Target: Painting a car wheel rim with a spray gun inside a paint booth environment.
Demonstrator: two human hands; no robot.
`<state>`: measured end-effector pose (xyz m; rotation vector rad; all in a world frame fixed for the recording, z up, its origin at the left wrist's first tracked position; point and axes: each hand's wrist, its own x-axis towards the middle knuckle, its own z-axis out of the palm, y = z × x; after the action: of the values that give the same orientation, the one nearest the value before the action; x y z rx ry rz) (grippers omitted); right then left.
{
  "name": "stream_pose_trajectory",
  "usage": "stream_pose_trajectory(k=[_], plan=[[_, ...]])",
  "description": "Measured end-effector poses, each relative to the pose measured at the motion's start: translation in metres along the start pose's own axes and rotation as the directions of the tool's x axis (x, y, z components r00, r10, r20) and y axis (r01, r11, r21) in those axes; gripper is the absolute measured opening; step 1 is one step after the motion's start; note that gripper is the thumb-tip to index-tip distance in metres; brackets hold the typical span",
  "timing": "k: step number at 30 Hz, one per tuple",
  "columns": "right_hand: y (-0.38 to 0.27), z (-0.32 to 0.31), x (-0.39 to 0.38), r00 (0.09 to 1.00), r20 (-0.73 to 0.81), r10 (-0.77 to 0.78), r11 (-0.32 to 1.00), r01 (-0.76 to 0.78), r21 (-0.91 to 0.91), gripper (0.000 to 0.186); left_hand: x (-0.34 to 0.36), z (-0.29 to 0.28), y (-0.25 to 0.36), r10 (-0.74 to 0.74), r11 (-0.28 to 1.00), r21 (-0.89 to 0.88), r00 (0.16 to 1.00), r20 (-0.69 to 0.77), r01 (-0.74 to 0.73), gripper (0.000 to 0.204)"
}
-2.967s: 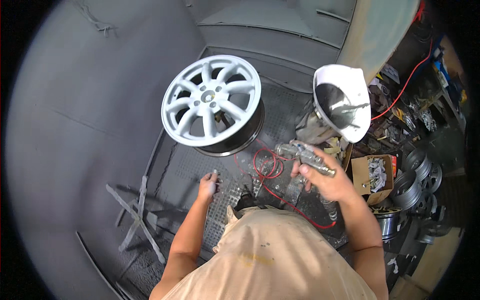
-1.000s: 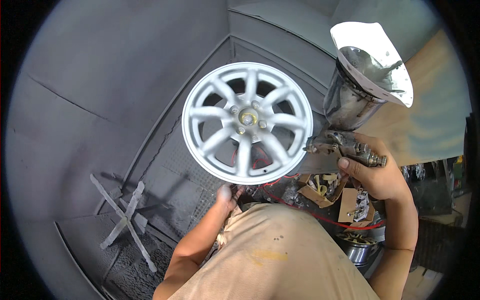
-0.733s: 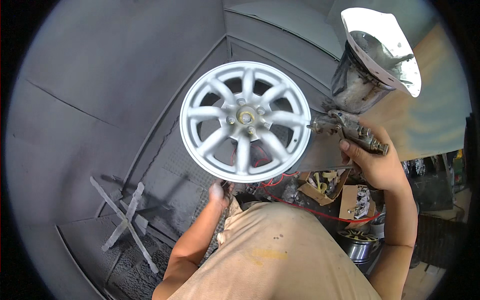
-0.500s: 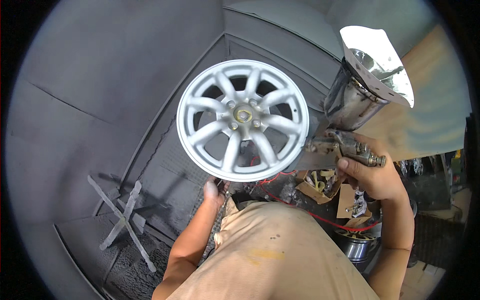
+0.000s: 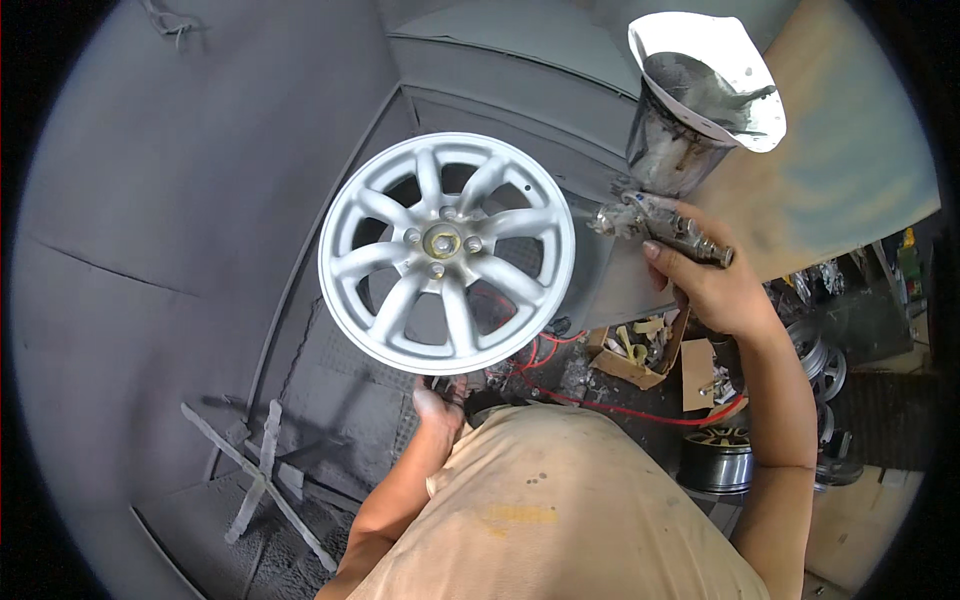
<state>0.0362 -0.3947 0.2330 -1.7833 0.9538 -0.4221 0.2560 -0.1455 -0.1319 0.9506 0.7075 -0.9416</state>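
A silver-painted alloy wheel rim with several thick spokes sits raised in front of me, its face up. My right hand grips a stained metal spray gun just right of the rim, its nozzle end toward the rim and not touching it. A paint cup with a white paper collar stands on top of the gun. My left hand is under the rim's near edge, its fingers curled; what they hold is hidden by the rim.
Grey coated walls enclose the left and back. A paint-crusted cross-shaped stand is at lower left. Right of me are a cardboard box of scraps, a red hose, and another wheel. A tan panel leans at far right.
The rim has turned, its spokes and valve hole now at other angles. My right hand and the spray gun are farther forward. The whole view has shifted somewhat.
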Motion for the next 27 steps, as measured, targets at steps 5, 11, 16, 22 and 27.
stream_pose_trajectory(k=[5,11,16,22,27], plan=[[0.026,-0.009,-0.003,0.994,-0.106,0.0,1.0,-0.001,-0.005,0.046,0.002,-0.002,0.016,0.041,0.998,0.038,0.999,-0.003,-0.04,0.04],[0.021,-0.001,-0.034,0.982,-0.167,0.089,0.995,-0.08,0.061,0.052,0.015,-0.008,0.042,0.091,0.992,0.088,0.995,0.045,-0.095,0.044],[-0.003,-0.011,-0.062,0.974,0.134,0.184,0.966,-0.205,0.158,0.057,0.019,-0.013,0.061,0.201,0.978,0.031,0.97,0.139,-0.207,0.05],[0.027,0.006,-0.086,0.979,-0.172,0.106,0.988,-0.084,0.127,0.064,0.015,-0.028,0.067,0.343,0.938,-0.005,0.927,0.152,-0.346,0.054],[0.05,0.003,-0.101,0.969,-0.248,0.017,0.995,0.008,0.097,0.066,0.01,-0.062,0.018,0.113,0.984,0.122,0.987,0.115,-0.127,0.056]])
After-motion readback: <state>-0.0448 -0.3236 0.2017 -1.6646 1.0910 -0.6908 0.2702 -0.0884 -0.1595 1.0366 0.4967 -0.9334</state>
